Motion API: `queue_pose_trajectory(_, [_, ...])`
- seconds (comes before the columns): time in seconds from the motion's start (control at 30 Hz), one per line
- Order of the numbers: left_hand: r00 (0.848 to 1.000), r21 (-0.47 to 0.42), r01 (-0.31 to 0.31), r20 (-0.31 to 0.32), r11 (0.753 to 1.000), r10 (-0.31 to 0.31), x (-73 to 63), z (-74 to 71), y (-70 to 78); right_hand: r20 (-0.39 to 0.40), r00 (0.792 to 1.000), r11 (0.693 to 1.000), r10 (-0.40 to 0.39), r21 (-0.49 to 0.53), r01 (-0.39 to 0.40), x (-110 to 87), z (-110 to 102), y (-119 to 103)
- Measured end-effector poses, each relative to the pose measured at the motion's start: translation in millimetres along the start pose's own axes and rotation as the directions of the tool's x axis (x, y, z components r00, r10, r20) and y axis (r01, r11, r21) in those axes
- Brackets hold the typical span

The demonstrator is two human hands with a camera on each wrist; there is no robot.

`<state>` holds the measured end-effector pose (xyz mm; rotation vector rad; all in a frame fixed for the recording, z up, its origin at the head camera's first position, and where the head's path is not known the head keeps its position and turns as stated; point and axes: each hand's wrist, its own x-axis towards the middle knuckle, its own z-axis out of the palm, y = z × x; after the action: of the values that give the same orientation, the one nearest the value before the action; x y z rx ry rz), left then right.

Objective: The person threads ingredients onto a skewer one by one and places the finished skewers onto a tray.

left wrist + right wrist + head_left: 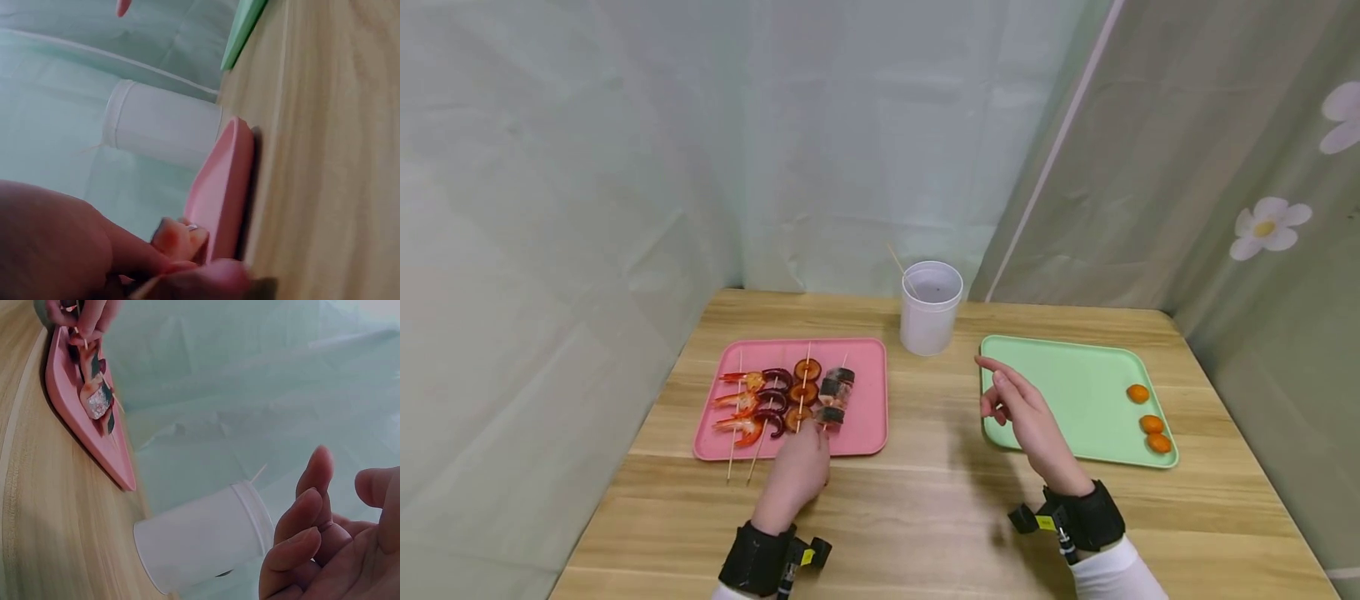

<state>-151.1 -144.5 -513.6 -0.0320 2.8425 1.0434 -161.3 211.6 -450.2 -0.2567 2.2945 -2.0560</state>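
At the front edge of the pink tray (867, 442), my left hand (801, 462) pinches the lower stick of a fish skewer (835, 393) between thumb and fingers. The skewer carries pink pieces with dark skin and lies at the right of the row. Just left of it is a skewer of brown mushroom slices (806, 392), its lower end hidden by that hand. Octopus tentacle pieces (772, 402) and shrimp (741, 403) sit on skewers farther left. My right hand (1026, 417) hovers over the left edge of the green tray (1060, 400), holding nothing, fingers loosely bent.
A white cup (929, 321) with a thin stick (897, 260) leaning out stands at the back between the trays. Several small orange fruits (1138, 393) lie along the right side of the green tray. Curtains (865, 150) hang behind the wooden table (917, 508).
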Motion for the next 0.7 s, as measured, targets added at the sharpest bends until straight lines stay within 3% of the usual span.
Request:
queue_pose_trajectory(0.17, [1.000,0.148,0.011,-0.018,0.989,-0.009,-12.2,-17.1,29.8,0.002,1.000,1.000,0.001,-0.009,-0.001,0.8,-0.6,0.5])
queue_pose_trajectory(0.27, [0.999,0.219,0.036,-0.033,0.975,-0.029,-12.3,-17.7,31.9,0.002,1.000,1.000,0.004,-0.006,-0.004,2.2,-0.6,1.7])
queue_pose_trajectory(0.47, [0.999,0.225,0.008,-0.051,0.974,0.003,-10.6,-15.0,26.8,0.021,0.999,1.000,0.029,0.000,-0.029,6.2,-0.9,5.0])
queue_pose_trajectory(0.7, [0.997,0.199,-0.019,-0.064,0.980,0.032,-7.1,-24.7,36.2,0.034,0.998,0.998,0.044,-0.053,-0.042,13.3,-5.1,5.0])
